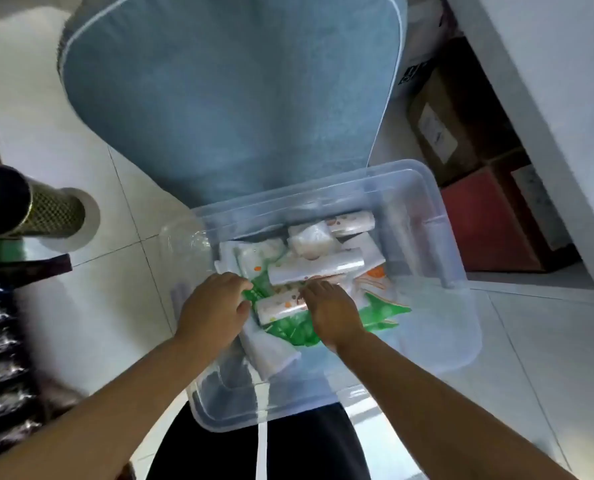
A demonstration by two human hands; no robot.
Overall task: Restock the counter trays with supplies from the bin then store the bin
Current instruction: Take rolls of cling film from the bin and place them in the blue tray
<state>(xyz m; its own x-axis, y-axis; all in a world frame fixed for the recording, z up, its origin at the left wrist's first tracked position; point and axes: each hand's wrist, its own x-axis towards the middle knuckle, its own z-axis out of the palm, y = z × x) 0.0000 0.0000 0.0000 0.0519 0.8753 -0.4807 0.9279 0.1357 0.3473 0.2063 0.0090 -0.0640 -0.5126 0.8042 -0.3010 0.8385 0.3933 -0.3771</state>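
Left hand (216,303): fingers curled down onto green bag (288,329), thumb at end of printed roll (281,304); grip cannot be told. Right hand (333,306): fingers straight, laid flat on other end of same roll. Roll lies between hands. More white rolls (314,266) just beyond fingertips. All inside clear bin (455,258), directly beneath hands. Blue cushion (226,98) beyond bin. Cardboard boxes (437,133) far right of right hand.

Left hand (212,303): fingertips tucked among the bagged rolls (314,268), so I can't read the grip. Dark packets (1,341) at left edge are blurred and cropped. Cardboard box (441,133) label is illegible.
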